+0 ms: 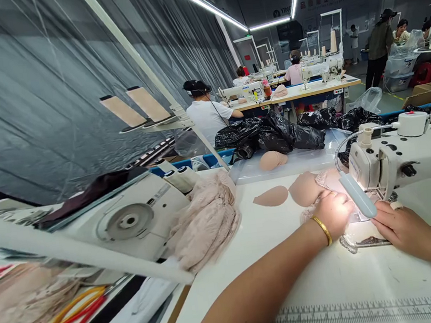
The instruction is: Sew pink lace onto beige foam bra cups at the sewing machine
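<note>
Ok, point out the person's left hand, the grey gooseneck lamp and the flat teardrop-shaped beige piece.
Left hand (334, 213): head view, back of the hand.
Grey gooseneck lamp (357, 195): head view, its lamp head.
Teardrop-shaped beige piece (272, 197): head view, middle of its face.

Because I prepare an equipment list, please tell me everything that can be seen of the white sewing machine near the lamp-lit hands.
The white sewing machine stands upright on the white table, cut by the picture's right edge. Its casing looks like painted metal, with a black knob in front and a white box on top. A lit grey lamp hides the needle. The left hand and right hand are close; contact is unclear.
</note>
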### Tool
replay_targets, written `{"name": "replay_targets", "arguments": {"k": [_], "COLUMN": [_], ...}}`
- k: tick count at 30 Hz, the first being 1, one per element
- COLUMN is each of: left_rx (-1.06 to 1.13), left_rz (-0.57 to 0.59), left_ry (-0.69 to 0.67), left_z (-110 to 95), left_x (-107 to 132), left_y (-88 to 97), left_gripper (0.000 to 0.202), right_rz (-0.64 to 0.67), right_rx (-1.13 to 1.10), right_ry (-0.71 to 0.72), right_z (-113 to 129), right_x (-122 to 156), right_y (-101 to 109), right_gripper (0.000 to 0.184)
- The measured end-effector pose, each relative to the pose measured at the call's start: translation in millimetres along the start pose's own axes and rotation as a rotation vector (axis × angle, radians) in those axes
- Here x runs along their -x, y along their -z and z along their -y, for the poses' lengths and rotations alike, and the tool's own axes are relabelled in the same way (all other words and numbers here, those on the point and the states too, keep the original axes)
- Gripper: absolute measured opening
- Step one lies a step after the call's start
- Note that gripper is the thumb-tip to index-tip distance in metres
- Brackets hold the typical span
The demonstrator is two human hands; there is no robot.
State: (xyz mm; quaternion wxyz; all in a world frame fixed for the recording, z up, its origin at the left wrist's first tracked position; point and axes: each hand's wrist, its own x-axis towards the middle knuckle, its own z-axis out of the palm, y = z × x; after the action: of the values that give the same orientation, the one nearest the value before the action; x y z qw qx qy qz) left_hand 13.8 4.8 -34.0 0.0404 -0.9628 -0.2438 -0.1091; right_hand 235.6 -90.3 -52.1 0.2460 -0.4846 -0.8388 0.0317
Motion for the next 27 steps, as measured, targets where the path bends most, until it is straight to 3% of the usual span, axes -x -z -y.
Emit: {"name": "replay_targets", "arguments": {"k": [3, 6, 9, 12, 14, 17, 19, 21, 25, 27], "left_rx": [0.039, 0.210, 0.857, 1.835, 2.195, 2.231, 2.168, 2.145, 2.223, 2.206], "left_rz": [0.008, -0.055, -0.179, 0.034, -0.126, -0.675, -0.847, -0.840, -0.682, -0.667], "left_ry": [0.045, 0.054, 0.183, 0.569, 0.851, 1.011, 0.998, 0.940, 0.732, 0.709], "left_z": [-0.5, -19.4, -64.9, -110.0, -122.5, -115.9, -109.2, -109.5, -122.2, -125.2], "left_x": [10.3, 42.6, 86.4, 115.4, 119.5, 112.2, 106.7, 103.8, 105.7, 107.8], "left_y": [10.6, 30.0, 45.7, 48.5, 45.6, 42.4, 42.9, 44.9, 51.2, 53.3], "left_gripper": [0.018, 0.023, 0.024, 0.053, 0.057, 0.050, 0.048, 0.047, 0.054, 0.053], "right_rz": [0.021, 0.089, 0.038, -0.080, -0.155, -0.236, -0.250, -0.266, -0.373, -0.418], "right_rx": [-0.240, -0.685, -1.013, -1.093, -1.122, -1.163, -1.175, -1.179, -1.273, -1.329], "right_ry": [-0.163, -0.446, -0.604, -0.654, -0.657, -0.648, -0.660, -0.692, -0.856, -0.894], "right_z": [11.8, 36.1, 65.2, 95.6, 116.6, 144.3, 154.3, 153.7, 130.0, 122.2], "right_x": [-1.1, -9.6, -19.6, -16.5, -3.2, 24.4, 36.8, 39.3, 29.3, 27.9], "right_y": [0.8, 1.0, -1.5, -7.5, -13.8, -25.1, -30.7, -32.3, -25.4, -22.6], "right_gripper": [0.028, 0.027, 0.053, 0.059, 0.058, 0.061, 0.065, 0.068, 0.065, 0.064]}}
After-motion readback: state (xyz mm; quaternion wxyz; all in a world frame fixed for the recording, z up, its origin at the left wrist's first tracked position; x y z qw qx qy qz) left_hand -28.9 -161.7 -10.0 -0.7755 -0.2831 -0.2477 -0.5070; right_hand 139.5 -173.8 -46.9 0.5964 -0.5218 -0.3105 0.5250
